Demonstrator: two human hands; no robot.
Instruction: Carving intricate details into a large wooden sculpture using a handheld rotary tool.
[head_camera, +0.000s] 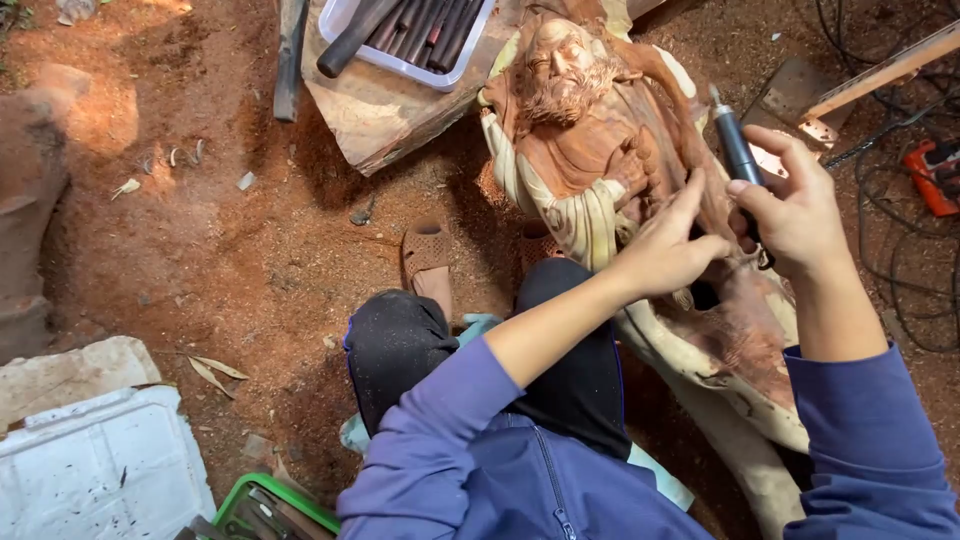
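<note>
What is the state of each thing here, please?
wooden statue: lying down, partly carved
rotary tool: gripped, tip raised off the wood
right hand: closed on rotary tool
left hand: resting on wooden statue
tray of chisels: open, filled

A reddish-brown and cream carved figure (590, 140), purple sleeves (440, 420), a white tray (100, 470), a green-rimmed box (280, 500).

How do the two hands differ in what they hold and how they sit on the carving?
The right hand grips a dark rotary tool, tip pointing away from the person; the left hand holds nothing. The left hand rests its fingers on the carving; the right hand sits at its edge. Both are bare, with blue sleeves.
</note>
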